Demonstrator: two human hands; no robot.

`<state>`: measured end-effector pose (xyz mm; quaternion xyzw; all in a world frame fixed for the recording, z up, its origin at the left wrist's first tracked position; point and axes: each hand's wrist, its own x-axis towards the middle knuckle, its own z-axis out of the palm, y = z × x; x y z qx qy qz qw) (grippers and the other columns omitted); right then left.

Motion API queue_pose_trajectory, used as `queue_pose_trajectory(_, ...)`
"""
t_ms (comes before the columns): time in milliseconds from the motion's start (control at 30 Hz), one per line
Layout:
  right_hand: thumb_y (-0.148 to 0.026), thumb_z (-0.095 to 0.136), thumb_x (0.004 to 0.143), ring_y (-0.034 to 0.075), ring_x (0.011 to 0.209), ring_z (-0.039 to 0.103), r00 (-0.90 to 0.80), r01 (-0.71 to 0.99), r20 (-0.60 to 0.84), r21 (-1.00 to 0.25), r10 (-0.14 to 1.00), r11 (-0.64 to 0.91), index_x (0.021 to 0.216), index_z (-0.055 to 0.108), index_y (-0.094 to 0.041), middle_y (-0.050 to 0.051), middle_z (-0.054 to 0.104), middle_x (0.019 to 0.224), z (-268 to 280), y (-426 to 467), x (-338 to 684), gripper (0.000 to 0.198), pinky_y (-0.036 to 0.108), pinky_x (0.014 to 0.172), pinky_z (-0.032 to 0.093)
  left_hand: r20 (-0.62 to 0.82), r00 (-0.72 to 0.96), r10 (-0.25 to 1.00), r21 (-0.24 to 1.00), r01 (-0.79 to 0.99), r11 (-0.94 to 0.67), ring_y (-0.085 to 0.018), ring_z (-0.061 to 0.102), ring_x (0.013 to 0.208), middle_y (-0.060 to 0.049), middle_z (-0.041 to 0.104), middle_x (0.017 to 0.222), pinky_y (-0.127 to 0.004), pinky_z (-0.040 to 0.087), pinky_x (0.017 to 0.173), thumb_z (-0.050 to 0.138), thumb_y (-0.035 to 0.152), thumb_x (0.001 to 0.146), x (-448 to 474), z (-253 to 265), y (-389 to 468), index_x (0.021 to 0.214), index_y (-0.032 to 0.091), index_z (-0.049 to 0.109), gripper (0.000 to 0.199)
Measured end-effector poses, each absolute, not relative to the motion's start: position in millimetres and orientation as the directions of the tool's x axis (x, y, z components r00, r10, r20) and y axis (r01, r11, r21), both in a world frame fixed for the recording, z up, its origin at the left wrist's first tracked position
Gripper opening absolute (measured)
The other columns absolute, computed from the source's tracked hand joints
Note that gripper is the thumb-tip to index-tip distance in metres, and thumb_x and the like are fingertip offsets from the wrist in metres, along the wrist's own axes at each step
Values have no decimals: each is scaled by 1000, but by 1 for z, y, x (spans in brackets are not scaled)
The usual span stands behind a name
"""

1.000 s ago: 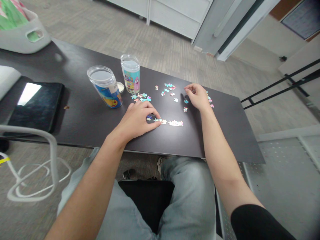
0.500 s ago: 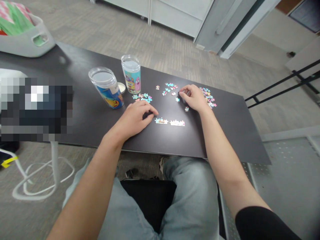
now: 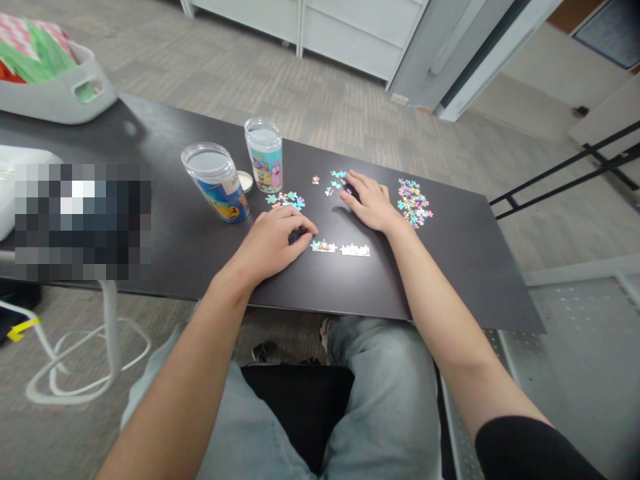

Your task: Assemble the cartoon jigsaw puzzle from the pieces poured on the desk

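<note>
My left hand (image 3: 277, 241) rests on the dark table, thumb and index finger apart with nothing between them. Just right of its fingertips lies a short joined strip of jigsaw pieces (image 3: 324, 247), and beside that a second strip (image 3: 355, 251), a small gap between them. My right hand (image 3: 371, 202) reaches over a loose group of jigsaw pieces (image 3: 332, 189), fingers apart, covering some of them. Beyond my left hand is a small heap of pieces (image 3: 286, 200). A larger heap of colourful pieces (image 3: 414, 202) lies right of my right hand.
Two clear-topped tubs with cartoon prints, a blue tub (image 3: 220, 193) and a turquoise tub (image 3: 265, 160), stand left of the pieces, a round lid (image 3: 245, 181) between them. A grey basket (image 3: 90, 90) sits at the table's far left. One piece (image 3: 315, 180) lies alone.
My right hand has moved left over the loose pieces, uncovering the larger heap. Two single pieces near it are now out of sight. My left hand stays about where it was.
</note>
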<state>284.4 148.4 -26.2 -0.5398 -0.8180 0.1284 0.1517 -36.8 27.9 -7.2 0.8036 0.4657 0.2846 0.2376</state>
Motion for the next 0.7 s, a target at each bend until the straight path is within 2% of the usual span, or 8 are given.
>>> queue_pose_trajectory(100, -76, 52, 131, 42, 198, 45, -406, 834, 106, -363, 908, 416, 200, 58, -29, 15, 49, 212, -26, 145, 273, 84, 76, 160, 32, 228, 397, 889, 628, 638, -445, -36, 78, 130, -10, 89, 132, -61, 59, 119, 68, 38, 113, -35, -8, 27, 117, 32, 90, 23)
queue_pose_trajectory(200, -74, 49, 134, 40, 199, 43, -431, 825, 124, -346, 894, 446, 200, 60, -31, 13, 47, 213, -24, 139, 257, 79, 71, 162, 32, 226, 389, 893, 617, 652, -441, -36, 77, 128, -11, 88, 131, -61, 59, 118, 68, 40, 114, -32, -9, 27, 116, 31, 90, 24)
queue_pose_trajectory(333, -68, 46, 137, 40, 202, 36, -445, 826, 129, -324, 886, 462, 196, 65, -40, 5, 42, 216, -20, 133, 235, 68, 75, 161, 25, 216, 377, 901, 597, 679, -427, -38, 76, 131, -11, 88, 130, -62, 58, 120, 69, 41, 113, -30, -9, 26, 116, 31, 90, 24)
queue_pose_trajectory(433, -66, 53, 137, 42, 199, 38, -483, 805, 150, -311, 863, 505, 184, 79, -43, 3, 52, 212, -15, 131, 230, 59, 78, 158, 24, 208, 376, 903, 602, 678, -422, -38, 77, 133, -11, 88, 131, -62, 58, 123, 69, 40, 113, -30, -7, 25, 117, 31, 90, 23)
queue_pose_trajectory(567, -61, 71, 131, 44, 182, 56, -554, 749, 201, -305, 808, 589, 164, 93, -46, 3, 73, 195, -10, 128, 235, 42, 74, 150, 34, 215, 372, 903, 611, 670, -421, -38, 76, 136, -10, 88, 134, -61, 58, 122, 71, 38, 113, -29, -5, 24, 116, 32, 89, 20)
queue_pose_trajectory(700, -55, 72, 130, 48, 171, 59, -533, 764, 212, -296, 819, 574, 173, 88, -44, 7, 76, 189, -10, 126, 234, 47, 74, 141, 41, 206, 363, 909, 602, 685, -410, -40, 76, 140, -11, 88, 135, -61, 57, 119, 72, 40, 113, -27, -6, 24, 116, 31, 89, 20)
